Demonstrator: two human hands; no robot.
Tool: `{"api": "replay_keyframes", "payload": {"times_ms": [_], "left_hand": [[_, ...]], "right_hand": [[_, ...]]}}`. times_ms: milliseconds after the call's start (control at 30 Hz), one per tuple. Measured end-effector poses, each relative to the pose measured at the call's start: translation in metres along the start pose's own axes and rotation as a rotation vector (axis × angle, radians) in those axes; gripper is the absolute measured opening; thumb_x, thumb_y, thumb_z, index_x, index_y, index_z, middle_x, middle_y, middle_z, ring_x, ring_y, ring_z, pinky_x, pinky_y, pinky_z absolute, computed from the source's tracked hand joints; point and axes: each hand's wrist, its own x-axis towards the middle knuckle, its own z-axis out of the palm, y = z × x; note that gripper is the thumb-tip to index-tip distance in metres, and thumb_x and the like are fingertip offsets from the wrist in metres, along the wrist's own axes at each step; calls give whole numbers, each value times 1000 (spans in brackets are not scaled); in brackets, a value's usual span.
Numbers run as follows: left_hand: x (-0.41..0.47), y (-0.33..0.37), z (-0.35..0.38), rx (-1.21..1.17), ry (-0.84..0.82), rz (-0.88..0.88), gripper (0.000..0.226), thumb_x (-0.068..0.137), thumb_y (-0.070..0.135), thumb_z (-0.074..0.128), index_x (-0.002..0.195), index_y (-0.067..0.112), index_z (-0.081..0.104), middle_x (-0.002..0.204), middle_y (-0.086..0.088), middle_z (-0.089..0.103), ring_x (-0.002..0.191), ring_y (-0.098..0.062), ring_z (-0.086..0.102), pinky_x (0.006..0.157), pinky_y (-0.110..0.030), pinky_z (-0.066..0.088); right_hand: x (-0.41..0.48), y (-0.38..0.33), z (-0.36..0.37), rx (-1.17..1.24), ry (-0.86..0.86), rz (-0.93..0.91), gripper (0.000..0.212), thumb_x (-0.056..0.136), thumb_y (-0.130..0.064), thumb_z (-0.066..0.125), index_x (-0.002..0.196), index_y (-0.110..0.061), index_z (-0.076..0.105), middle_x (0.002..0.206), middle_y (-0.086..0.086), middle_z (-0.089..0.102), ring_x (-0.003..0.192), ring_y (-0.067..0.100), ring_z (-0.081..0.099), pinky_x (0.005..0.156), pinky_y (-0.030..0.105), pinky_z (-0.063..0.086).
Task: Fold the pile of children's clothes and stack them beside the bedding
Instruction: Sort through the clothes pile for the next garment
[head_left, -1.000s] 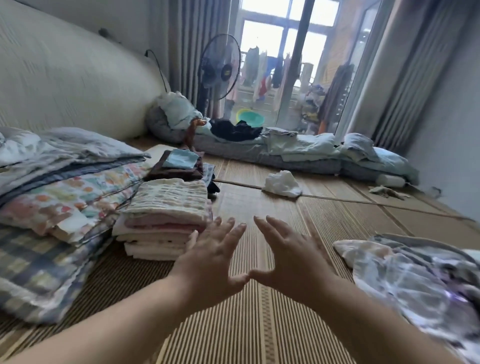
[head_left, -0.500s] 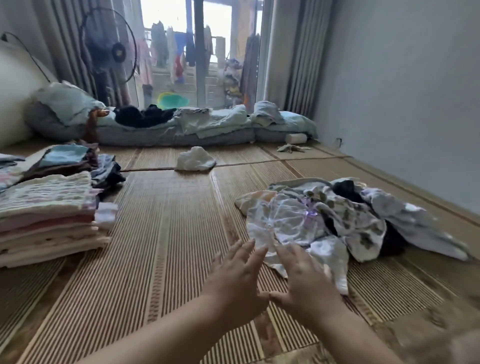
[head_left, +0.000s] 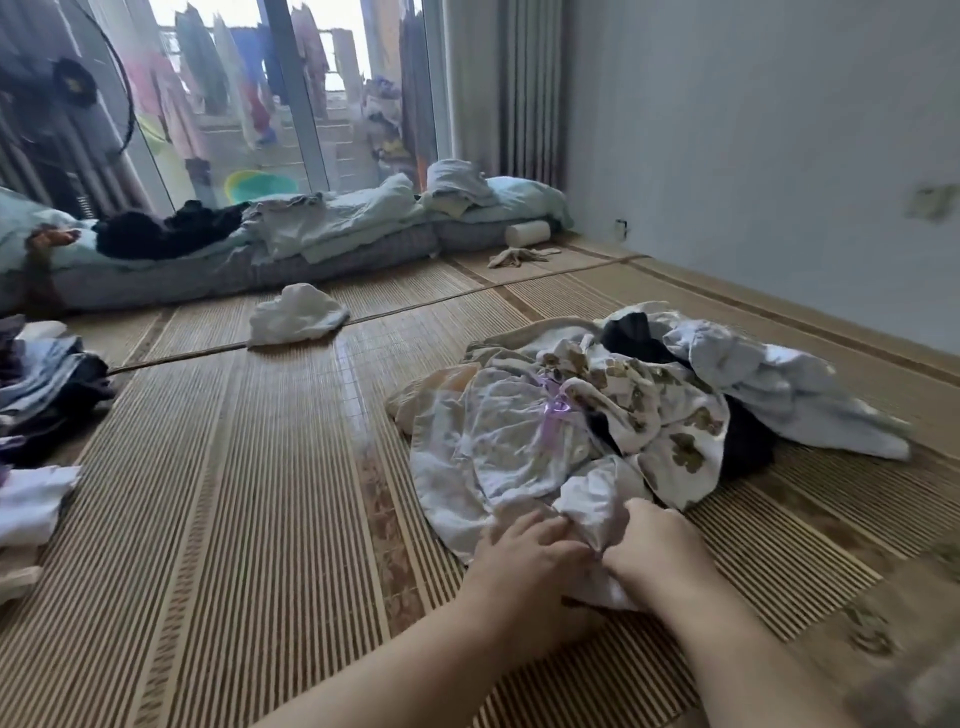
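Note:
A loose pile of children's clothes (head_left: 649, 410) lies on the woven mat at centre right: pale printed garments, a dark piece and a light blue one. Its nearest garment is a white piece with a lilac ribbon (head_left: 519, 441). My left hand (head_left: 524, 551) and my right hand (head_left: 649, 551) sit side by side on that garment's near edge, fingers curled into the cloth and bunching it. The stack of folded clothes (head_left: 36, 499) shows only partly at the left edge, with darker folded pieces (head_left: 47, 384) behind it.
A crumpled white cloth (head_left: 298, 314) lies on the mat further back. Bedding rolls and a long mattress (head_left: 249, 249) line the window side. A small rag (head_left: 519, 255) and a white roll (head_left: 527, 233) sit near the wall corner. A fan (head_left: 72, 83) stands at far left.
My view has swung right, from the folded stack to the loose pile. Both hands went from open in the air to down on the nearest white garment, gripping its edge.

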Motion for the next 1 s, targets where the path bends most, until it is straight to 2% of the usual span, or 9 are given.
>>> {"api": "replay_keyframes", "payload": {"times_ms": [133,267,400,567,700,767,833,867,1000], "left_hand": [[12,7,7,-18,-67,-104,84,68,71,58,140,35,35,156,7,25,143,-21,19,113,-55,18],[6,3,-4,69,85,-113,47,82,61,50,116,30,57,127,9,58,122,-21,49,102,-42,32],[-16,-5,-31,108,137,-76,28,91,45,46,99,26,65,108,3,68,104,-20,62,93,-37,42],[-52,-20,-92,98,220,-94,32,100,37,37,94,21,65,91,1,67,79,-20,65,67,-31,52],[-83,-31,-156,-15,304,-208,38,98,46,40,76,21,59,75,3,61,68,-17,60,62,-30,48],[-103,-40,-188,-47,322,-249,31,100,41,39,88,24,62,85,2,63,79,-19,64,70,-32,52],[-127,-47,-220,-25,341,-298,33,102,24,31,128,13,49,108,-2,59,99,-22,60,82,-32,49],[-140,-54,-236,73,335,-293,35,102,20,30,132,11,44,108,-2,58,98,-21,58,79,-30,47],[-190,-72,-308,155,478,-395,37,97,42,41,82,20,66,68,2,58,68,-15,58,59,-25,43]], "right_hand": [[3,2,-1,82,-11,1,33,89,-13,49,120,-13,57,120,7,61,110,23,57,86,28,46],[-13,-4,1,179,-134,-93,21,84,-14,51,101,-18,63,97,0,65,88,15,60,76,30,51],[-27,-12,0,170,-196,-245,18,72,-19,63,84,-30,55,91,-9,61,84,6,57,67,18,46],[-43,-27,-9,-15,104,-393,26,79,-51,63,98,-34,69,100,-5,53,103,18,49,82,30,44],[-69,-52,-27,130,260,-578,29,91,-34,55,68,-19,63,78,-8,58,74,14,54,61,27,41],[-85,-67,-43,250,361,-595,32,90,-23,57,59,-16,55,58,-5,54,56,10,51,49,24,36],[-99,-80,-59,362,443,-571,24,86,-17,58,63,-21,63,57,-6,59,56,6,54,50,23,41],[-106,-89,-69,421,470,-557,20,85,-17,58,69,-24,67,61,-8,64,61,5,58,53,23,45],[-125,-135,-113,467,422,-610,17,83,-20,62,71,-29,68,63,-18,64,63,-4,58,50,10,37]]}}
